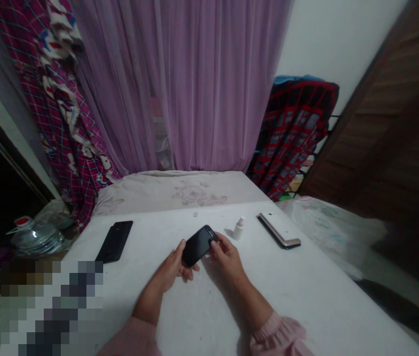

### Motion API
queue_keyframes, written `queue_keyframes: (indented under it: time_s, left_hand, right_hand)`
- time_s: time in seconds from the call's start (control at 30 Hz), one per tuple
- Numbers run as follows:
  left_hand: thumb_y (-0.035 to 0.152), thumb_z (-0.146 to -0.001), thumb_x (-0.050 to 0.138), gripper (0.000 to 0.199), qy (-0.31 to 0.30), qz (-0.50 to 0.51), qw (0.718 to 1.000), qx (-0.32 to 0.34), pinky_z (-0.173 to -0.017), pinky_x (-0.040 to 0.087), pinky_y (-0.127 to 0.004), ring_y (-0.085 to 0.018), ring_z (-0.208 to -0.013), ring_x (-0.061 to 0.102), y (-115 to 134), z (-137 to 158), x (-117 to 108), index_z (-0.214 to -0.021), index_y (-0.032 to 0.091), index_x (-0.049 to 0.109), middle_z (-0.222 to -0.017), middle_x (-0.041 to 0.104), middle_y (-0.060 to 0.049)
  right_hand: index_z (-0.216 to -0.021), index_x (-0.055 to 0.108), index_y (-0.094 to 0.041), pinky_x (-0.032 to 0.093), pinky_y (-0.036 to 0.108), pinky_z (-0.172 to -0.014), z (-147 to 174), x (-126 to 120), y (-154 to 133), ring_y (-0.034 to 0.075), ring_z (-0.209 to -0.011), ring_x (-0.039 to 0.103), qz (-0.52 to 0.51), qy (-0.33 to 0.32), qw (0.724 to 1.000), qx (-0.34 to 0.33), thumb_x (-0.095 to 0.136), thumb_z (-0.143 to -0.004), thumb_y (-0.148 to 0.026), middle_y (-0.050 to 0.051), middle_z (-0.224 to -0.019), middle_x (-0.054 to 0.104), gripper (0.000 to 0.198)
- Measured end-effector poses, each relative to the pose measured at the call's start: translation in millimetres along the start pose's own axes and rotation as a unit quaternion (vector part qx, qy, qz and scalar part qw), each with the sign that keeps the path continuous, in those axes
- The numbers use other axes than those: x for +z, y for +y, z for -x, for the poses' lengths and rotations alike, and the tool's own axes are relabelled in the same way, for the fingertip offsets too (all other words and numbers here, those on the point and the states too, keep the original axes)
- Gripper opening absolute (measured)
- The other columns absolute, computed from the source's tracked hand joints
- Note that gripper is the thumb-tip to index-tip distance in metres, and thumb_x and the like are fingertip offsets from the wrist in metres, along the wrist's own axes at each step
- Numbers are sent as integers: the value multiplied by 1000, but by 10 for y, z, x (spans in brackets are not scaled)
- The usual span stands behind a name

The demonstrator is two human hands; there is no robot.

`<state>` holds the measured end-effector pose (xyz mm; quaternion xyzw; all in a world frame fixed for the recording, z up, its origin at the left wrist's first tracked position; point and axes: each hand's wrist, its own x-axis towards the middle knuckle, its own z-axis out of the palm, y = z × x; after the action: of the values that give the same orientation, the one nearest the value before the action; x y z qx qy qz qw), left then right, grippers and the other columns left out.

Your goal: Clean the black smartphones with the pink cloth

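A black smartphone (pixel 197 246) is held tilted above the white table, its dark screen turned up toward me. My left hand (pixel 175 264) grips its lower left end, thumb along the edge and fingers underneath. At the upper right end, my right hand (pixel 227 252) has its thumb on the front near the corner and its fingers behind. Just right of the phone a small white spray bottle (pixel 239 229) stands upright. Some fingers of both hands are hidden behind the phone.
Black phones or covers (pixel 116 241) lie at the table's left. Stacked phones (pixel 279 230), a white one on top, lie at the right. The white table (pixel 194 321) meets a flowered cloth (pixel 150 193) at the back. A large water bottle (pixel 36 237) stands beyond the left edge.
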<state>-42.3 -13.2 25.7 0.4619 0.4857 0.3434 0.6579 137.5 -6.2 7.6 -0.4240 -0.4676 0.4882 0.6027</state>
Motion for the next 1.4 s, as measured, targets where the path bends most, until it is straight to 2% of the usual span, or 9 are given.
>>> queue_keyframes:
  time_s: [0.2,0.4,0.6,0.7,0.87,0.93,1.0,1.2,1.4]
  left_hand:
    - [68,-72,63,66,-50,21,999,2,-53,47,-25,-14,-51,62,-71,-15,-21,-106,12,57,-74,72,-8]
    - [61,-66,72,61,-129,54,990,-12,-47,45,-20,-13,-54,63,-62,50,67,-102,14,59,-84,72,-9]
    - [55,-63,76,56,-307,8,950,-59,-43,45,-19,-15,-59,67,-83,95,59,-100,14,67,-89,73,-11]
    - [53,-67,75,51,-304,3,949,-79,-46,46,-18,-16,-65,68,-92,103,-71,-100,15,68,-95,73,-11]
    - [49,-72,73,52,-120,107,987,-8,-46,43,-15,-17,-80,69,-73,67,-215,-113,19,64,-112,68,-14]
    - [45,-76,70,47,-63,144,987,14,-50,46,-16,-18,-87,69,-62,27,-226,-115,19,63,-119,65,-13]
    - [38,-82,65,40,-13,178,983,30,-57,51,-17,-18,-93,68,-51,-14,-228,-118,21,61,-125,62,-11]
    - [20,-92,51,25,51,279,958,32,-64,55,-18,-15,-92,69,-23,-64,-237,-115,19,63,-123,64,-9]
    - [18,-90,55,22,48,310,949,32,-73,56,-24,-18,-95,68,-33,-66,-229,-110,16,66,-120,66,-10]
  right_hand:
    - [-98,69,-12,39,22,-44,-33,-7,37,10,-47,48,-115,32,989,87,76,-70,-47,-1,-57,60,45]
    - [-105,65,-15,53,32,-66,115,162,-112,21,-77,66,-169,-59,978,111,72,-73,-45,9,-88,71,45]
    - [-127,50,-17,52,46,-84,256,194,-270,27,-102,65,-115,-119,979,118,41,-87,-58,15,-111,67,58]
    - [-125,50,-20,54,43,-74,208,-120,-479,23,-80,67,-107,-70,988,84,34,-88,-62,10,-96,68,58]
    - [-127,49,-24,53,37,-69,-231,-1171,-1024,19,-73,63,3,135,990,-24,49,-77,-71,4,-90,63,68]
    - [-125,51,-20,52,36,-67,-496,-1572,-1173,20,-73,62,146,275,950,-2,58,-70,-70,6,-89,64,76]
    - [-123,55,-15,51,39,-74,-739,-1849,-1231,26,-85,64,335,329,880,71,58,-72,-66,13,-97,66,72]
    - [-127,55,-14,47,45,-87,-1063,-1938,-1008,35,-107,61,637,245,706,191,50,-80,-66,20,-115,64,70]
    - [-118,58,-11,45,46,-88,-1067,-1804,-764,36,-111,57,697,246,647,184,50,-77,-71,23,-115,61,73]
